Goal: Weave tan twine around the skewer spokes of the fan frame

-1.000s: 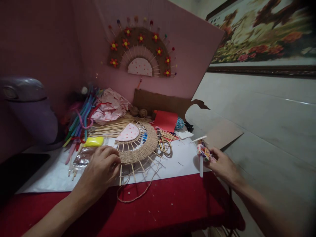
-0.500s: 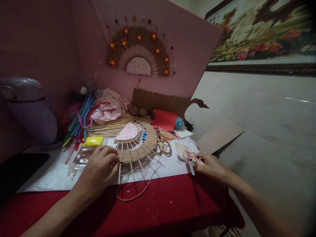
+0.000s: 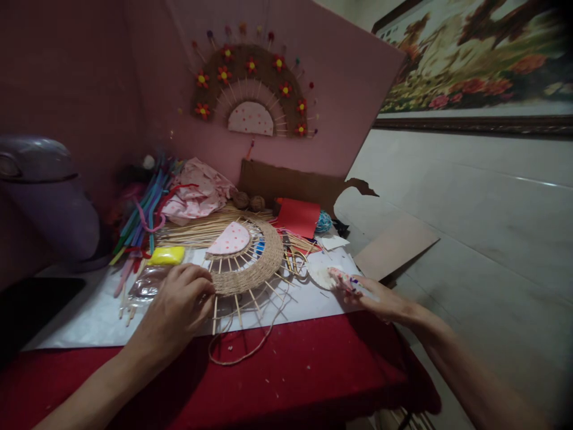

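A half-ring of woven twine (image 3: 271, 263) on thin sticks lies on white paper, with a pink dotted half-disc (image 3: 230, 237) at its centre. My left hand (image 3: 185, 295) has its fingers closed at the weave's left end; the fingertips are partly hidden. Loose twine (image 3: 250, 359) loops from the work onto the red cloth. To the right, my right hand (image 3: 376, 298) is closed on a flower-patterned piece (image 3: 344, 280) with a pale round part (image 3: 320, 276) beside it. Motion smears this piece, so its kind is unclear.
Behind the weave lie thin sticks (image 3: 192, 230), scissors (image 3: 295, 263), red paper (image 3: 299, 218) and crumpled dotted fabric (image 3: 197, 191). Yellow clay (image 3: 166, 255) and pipe cleaners (image 3: 134, 221) are at left, near a purple appliance (image 3: 56, 203). A pink board (image 3: 340, 89) bears a finished-looking flowered half-ring.
My right hand has turned and its fingers have straightened somewhat; the flower-patterned piece has swung left and tilted. My left hand and the woven piece keep their positions, apart from a slight view shift.
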### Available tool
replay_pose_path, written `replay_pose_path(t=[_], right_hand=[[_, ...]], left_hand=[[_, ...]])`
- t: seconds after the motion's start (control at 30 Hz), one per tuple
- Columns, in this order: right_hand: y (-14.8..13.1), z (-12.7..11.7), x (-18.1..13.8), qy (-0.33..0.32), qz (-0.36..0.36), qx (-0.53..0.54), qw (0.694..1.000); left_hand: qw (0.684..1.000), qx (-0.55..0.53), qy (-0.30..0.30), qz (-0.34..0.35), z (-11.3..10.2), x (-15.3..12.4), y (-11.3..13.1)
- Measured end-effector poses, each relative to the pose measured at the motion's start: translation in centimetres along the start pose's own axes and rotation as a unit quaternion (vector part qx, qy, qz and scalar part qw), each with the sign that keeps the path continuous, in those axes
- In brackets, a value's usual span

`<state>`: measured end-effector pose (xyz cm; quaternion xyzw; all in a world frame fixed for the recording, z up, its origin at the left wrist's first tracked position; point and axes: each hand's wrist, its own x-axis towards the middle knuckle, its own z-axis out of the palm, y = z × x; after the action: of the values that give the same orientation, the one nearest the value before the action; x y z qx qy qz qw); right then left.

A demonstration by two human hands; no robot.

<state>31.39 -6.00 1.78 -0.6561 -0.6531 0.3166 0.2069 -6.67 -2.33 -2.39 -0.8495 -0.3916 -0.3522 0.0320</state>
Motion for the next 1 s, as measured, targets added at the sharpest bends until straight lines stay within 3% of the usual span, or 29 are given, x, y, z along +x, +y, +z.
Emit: replay_pose_path(t=[0.2,0.37,0.5,0.7,0.87,1.0], right_hand=[[-1.3,-0.3,-0.4,-0.007,0.077,0.117,0.99],[-1.1,-0.2,-1.0,0.082,0.158,0.111,0.978],[-0.3,0.3,-1.8,0.11,0.147,0.1,0.978],[0.2,0.6,-2.4,0.179,0.142,0.21,0.951],[-1.9,2.2,-4.2,0.113,0.069,0.201,0.971],[-5.0,4.6,-5.6,0.045,0.07,0.18,0.98]], left_hand=[[1.0,-0.008,0.004,0.001,0.0,-0.1,0.0],[1.0,-0.006,0.004,-0.012,0.0,0.0,0.3],[1.0,-0.01,0.008,-0.014,-0.1,0.1,0.5],[1.0,-0.021,0.009,-0.016,-0.2,0.1,0.5],[1.0,-0.02,0.012,-0.02,0.0,0.1,0.6],[0.999,-0.012,0.003,-0.05,0.1,0.0,1.1]])
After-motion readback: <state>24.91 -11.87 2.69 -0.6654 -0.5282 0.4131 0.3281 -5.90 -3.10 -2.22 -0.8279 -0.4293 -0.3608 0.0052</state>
